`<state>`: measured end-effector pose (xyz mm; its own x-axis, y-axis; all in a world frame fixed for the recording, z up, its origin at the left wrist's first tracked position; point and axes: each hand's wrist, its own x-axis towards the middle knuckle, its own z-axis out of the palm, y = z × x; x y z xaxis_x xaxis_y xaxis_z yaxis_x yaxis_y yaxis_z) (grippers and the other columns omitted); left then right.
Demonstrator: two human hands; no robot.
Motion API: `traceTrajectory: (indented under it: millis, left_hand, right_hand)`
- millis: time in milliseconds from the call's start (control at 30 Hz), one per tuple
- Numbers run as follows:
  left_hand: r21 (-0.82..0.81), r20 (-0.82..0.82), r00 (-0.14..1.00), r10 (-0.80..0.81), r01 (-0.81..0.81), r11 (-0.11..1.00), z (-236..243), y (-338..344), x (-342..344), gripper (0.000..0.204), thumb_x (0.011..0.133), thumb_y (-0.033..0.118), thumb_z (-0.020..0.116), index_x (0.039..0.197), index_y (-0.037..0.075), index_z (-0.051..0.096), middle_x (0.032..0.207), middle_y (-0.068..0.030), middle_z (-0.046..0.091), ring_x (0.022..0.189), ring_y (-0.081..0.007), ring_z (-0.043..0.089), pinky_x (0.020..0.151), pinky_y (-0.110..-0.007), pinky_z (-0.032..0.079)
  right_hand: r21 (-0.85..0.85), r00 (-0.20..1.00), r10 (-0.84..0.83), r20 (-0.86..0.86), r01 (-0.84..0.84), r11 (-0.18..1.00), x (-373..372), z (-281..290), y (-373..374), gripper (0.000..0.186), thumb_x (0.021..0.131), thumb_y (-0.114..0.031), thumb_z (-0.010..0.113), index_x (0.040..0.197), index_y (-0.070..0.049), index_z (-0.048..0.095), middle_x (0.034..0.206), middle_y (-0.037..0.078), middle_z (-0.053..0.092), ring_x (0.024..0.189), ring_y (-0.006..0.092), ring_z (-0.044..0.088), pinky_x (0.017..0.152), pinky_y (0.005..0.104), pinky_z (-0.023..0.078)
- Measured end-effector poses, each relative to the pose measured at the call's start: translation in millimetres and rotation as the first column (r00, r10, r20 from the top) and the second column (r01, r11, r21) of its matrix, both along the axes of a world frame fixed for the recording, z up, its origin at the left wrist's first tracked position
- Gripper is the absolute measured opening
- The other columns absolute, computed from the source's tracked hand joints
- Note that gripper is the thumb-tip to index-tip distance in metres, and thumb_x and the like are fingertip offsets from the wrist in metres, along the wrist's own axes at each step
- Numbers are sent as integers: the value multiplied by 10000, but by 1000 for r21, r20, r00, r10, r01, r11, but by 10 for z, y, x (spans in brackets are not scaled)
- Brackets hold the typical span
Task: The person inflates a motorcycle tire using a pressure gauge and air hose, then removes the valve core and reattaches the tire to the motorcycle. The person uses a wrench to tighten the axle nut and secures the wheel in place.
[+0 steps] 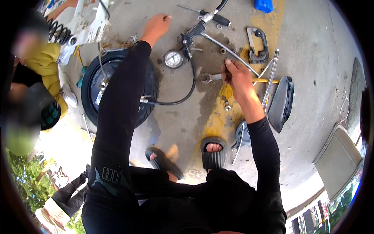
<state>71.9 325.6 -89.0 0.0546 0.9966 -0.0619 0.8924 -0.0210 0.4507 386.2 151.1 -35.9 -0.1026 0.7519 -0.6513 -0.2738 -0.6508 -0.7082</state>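
Observation:
My left hand (pixel 155 28) is above the tyred wheel (pixel 145 111), its fingers pinched on a small dark item that I cannot make out. My right hand (pixel 237 78) is closed on a metal spanner (pixel 210 77), thumb raised. Between my hands lie an inflator gun (pixel 191 34) with a round gauge (pixel 173 59) and a black hose (pixel 177 102) running to the wheel. A metal nut (pixel 223 51) and another fitting (pixel 227 106) lie near my right hand.
A screwdriver (pixel 220 20), metal bracket (pixel 257 45), rods (pixel 271 66), dark panel (pixel 282 103) and blue container (pixel 263 4) lie around. A white frame with spring (pixel 93 23) and people (pixel 46 66) are at left, a grey chair (pixel 337 160) at right.

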Motion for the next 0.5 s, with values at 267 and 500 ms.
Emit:
traceTrajectory:
  millis: [267, 500]
  left_hand:
    - [-268, 830, 481, 281, -98, 958, 1827, -2204, 413, 467, 1081, 427, 516, 1159, 7, 705, 771, 42, 588, 646, -44, 496, 553, -222, 404]
    - [-257, 851, 360, 383, -349, 901, 2044, -2870, -438, 369, 1062, 369, 581, 1152, 43, 728, 883, 9, 668, 709, -45, 554, 616, -215, 470]
  right_hand:
    - [342, 902, 314, -297, -206, 917, -1189, 1060, -231, 249, 1022, -270, 636, 1003, -26, 681, 844, 15, 704, 691, 107, 653, 632, 238, 457]
    - [262, 796, 456, -399, -377, 888, -2126, 1363, -640, 219, 1027, -239, 622, 955, -36, 663, 866, 27, 698, 718, 115, 652, 622, 249, 474]
